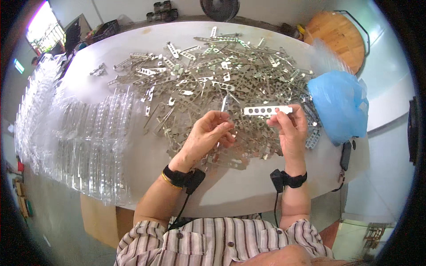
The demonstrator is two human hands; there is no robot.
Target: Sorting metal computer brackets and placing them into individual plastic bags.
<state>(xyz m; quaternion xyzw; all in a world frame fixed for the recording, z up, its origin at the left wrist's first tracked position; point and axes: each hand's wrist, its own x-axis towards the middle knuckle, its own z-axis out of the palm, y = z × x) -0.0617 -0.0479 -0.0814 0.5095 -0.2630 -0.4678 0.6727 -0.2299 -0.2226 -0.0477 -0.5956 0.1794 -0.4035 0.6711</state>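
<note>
In my right hand (291,133), a flat metal bracket (258,111) with a row of round holes is pinched between thumb and fingers, its holed face toward me. My left hand (208,135) is closed around a thin metal strip (224,103), seen nearly edge-on, which sticks up past the fingertips. Both hands are raised over the near side of a large heap of similar metal brackets (191,80). Part of a clear plastic piece (226,160) shows below the hands.
Clear plastic blister trays (95,146) stand in rows on the left of the white table (151,186). A blue plastic bag (339,106) sits at the right, with more clear plastic (328,57) behind it. Black wrist bands with cables are on both my wrists. A fan (219,9) stands beyond.
</note>
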